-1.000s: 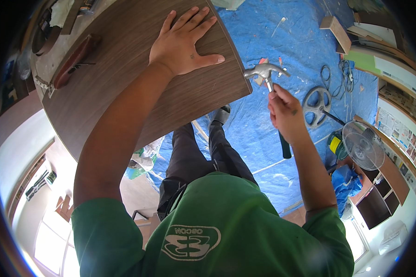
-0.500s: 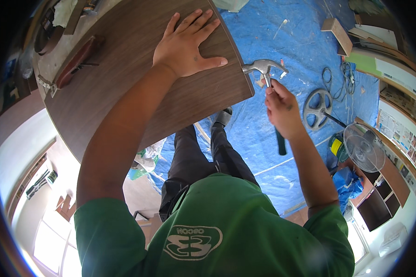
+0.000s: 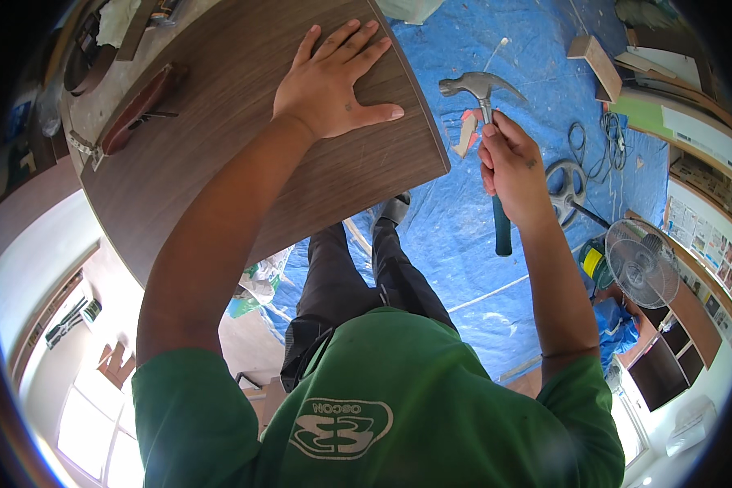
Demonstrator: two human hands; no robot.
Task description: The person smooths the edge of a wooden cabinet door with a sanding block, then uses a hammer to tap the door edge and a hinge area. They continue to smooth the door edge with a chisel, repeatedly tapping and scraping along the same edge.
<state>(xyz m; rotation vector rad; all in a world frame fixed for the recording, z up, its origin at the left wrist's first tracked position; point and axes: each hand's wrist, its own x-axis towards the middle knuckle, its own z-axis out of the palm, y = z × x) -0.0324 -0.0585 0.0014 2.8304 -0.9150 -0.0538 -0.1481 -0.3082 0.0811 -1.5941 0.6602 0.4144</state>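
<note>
Two bare hands at work over a dark wood-grain panel (image 3: pixel 244 138) and a blue tarp (image 3: pixel 496 268) on the floor. Left hand (image 3: pixel 333 81) pressed flat on the panel near its right-hand edge, palm down, fingers (image 3: pixel 358 41) spread wide and straight, thumb stretched out toward the panel's corner, gripping nothing. Right hand (image 3: pixel 512 167) closed tight around the shaft of a claw hammer (image 3: pixel 484 106), fingers wrapped fully round it just below the metal head. Hammer held upright beyond the panel's right edge, clear of the wood, steel head and claw above the fist, dark teal grip end sticking out below the hand. Small pink-and-white scrap (image 3: pixel 467 134) lying on the tarp just beside the hammer head. Coil of cable (image 3: pixel 565 183) lying on the tarp right of the fist, with a white standing fan (image 3: pixel 642 262) further toward the lower right. Short wooden block (image 3: pixel 592 55) on the tarp at upper right. Brown oblong object (image 3: pixel 142 106) resting near the panel's far left end, well apart from the left hand. Green shirt (image 3: pixel 366 390) and dark trousers (image 3: pixel 358 276) filling the lower middle of the view.
</note>
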